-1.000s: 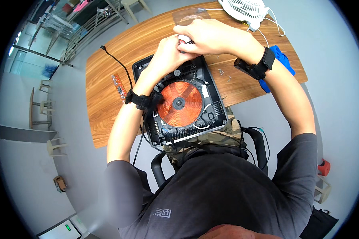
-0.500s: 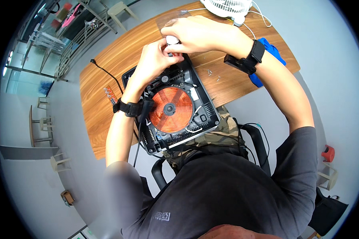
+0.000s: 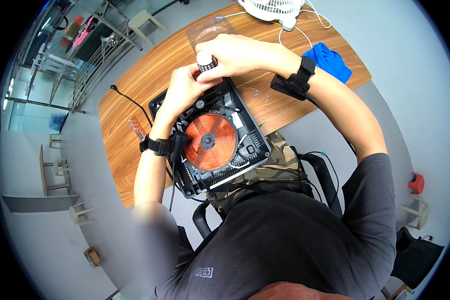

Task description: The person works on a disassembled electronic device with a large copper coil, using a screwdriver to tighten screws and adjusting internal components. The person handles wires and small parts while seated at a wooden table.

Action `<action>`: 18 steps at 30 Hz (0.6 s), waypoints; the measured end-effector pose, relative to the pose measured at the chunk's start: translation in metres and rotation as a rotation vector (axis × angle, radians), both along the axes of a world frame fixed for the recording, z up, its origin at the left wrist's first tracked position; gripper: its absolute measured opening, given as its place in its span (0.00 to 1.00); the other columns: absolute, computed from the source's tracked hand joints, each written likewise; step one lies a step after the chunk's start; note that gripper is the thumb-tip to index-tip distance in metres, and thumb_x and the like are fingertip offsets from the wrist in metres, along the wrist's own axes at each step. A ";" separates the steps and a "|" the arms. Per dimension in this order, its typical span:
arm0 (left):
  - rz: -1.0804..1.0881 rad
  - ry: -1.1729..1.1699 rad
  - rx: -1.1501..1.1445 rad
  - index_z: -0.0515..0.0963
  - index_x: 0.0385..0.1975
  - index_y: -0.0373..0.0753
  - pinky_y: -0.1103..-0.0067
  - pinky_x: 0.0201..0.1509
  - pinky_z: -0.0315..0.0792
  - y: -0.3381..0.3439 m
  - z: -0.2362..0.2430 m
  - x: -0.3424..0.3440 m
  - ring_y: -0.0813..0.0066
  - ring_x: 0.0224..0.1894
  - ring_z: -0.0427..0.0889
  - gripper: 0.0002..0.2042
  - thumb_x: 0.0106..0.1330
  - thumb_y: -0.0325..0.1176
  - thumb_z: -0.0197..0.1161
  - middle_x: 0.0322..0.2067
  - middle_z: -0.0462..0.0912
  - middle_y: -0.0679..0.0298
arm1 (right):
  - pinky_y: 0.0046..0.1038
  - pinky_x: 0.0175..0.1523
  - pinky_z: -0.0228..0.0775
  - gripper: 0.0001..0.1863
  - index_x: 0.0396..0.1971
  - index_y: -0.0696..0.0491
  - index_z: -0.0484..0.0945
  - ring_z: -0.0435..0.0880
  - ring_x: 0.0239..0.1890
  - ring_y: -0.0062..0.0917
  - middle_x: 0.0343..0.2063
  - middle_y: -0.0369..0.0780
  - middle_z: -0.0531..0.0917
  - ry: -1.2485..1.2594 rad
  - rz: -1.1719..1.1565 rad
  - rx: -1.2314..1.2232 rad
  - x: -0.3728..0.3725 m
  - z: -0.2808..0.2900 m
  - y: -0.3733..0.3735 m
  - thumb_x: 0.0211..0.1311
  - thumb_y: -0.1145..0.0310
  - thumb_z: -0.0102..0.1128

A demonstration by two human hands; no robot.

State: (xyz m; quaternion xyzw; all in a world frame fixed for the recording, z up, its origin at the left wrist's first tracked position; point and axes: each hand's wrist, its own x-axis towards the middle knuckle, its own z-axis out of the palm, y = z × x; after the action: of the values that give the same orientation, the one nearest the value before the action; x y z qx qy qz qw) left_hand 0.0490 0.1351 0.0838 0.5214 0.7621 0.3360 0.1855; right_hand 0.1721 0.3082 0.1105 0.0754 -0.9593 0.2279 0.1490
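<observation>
Across the near edge of the wooden bench (image 3: 125, 165), counted one open black housing (image 3: 255, 143), jutting over the lap, with one round copper coil (image 3: 220, 136) inside. Counted also one orange strip (image 3: 136, 127) and one black cord (image 3: 133, 102) to the left, one blue cloth (image 3: 330, 62) and one white fan (image 3: 275, 7) to the far right, plus silver pieces (image 3: 255, 92) too tiny to number. Found room for moving right of the housing, toward the cloth, and left, past the strip to the bench's side edge. Gripped one white-capped checkered cylinder (image 3: 204, 60) in the right hand (image 3: 225, 56), over the housing's far end, beyond the coil. Curled the left hand (image 3: 184, 86) close beside it, fingers bent; could not tell whether gripping anything
</observation>
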 end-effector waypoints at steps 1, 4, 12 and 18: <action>-0.013 -0.001 0.016 0.87 0.42 0.31 0.74 0.46 0.81 0.001 0.001 0.001 0.77 0.37 0.88 0.16 0.60 0.35 0.79 0.35 0.92 0.57 | 0.42 0.39 0.76 0.24 0.35 0.56 0.79 0.87 0.33 0.45 0.28 0.48 0.86 0.005 0.000 -0.037 0.001 -0.004 0.002 0.63 0.47 0.69; -0.022 -0.048 0.059 0.87 0.42 0.31 0.76 0.45 0.80 0.002 0.003 0.005 0.80 0.36 0.87 0.14 0.61 0.33 0.78 0.33 0.91 0.61 | 0.40 0.36 0.74 0.23 0.33 0.56 0.80 0.86 0.31 0.42 0.27 0.47 0.85 0.053 -0.001 -0.117 0.003 -0.007 0.002 0.62 0.48 0.70; -0.258 -0.053 0.144 0.86 0.39 0.34 0.81 0.33 0.69 0.033 0.014 0.019 0.83 0.26 0.69 0.14 0.59 0.35 0.79 0.24 0.81 0.69 | 0.32 0.35 0.78 0.17 0.36 0.56 0.80 0.89 0.28 0.34 0.23 0.43 0.86 0.092 -0.118 -0.057 0.045 0.035 0.017 0.61 0.56 0.69; -0.337 0.371 -0.020 0.87 0.40 0.38 0.65 0.51 0.81 0.063 -0.030 0.011 0.53 0.45 0.87 0.08 0.62 0.29 0.70 0.39 0.88 0.55 | 0.31 0.36 0.81 0.16 0.37 0.55 0.81 0.90 0.27 0.33 0.22 0.41 0.88 0.065 -0.254 0.013 0.098 0.009 0.071 0.64 0.55 0.69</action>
State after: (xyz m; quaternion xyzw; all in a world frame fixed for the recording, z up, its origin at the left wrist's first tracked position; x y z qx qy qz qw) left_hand 0.0600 0.1978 0.0542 0.6919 0.6889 0.1912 0.1012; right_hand 0.2703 0.3790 0.1195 -0.0384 -0.9571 0.1986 0.2072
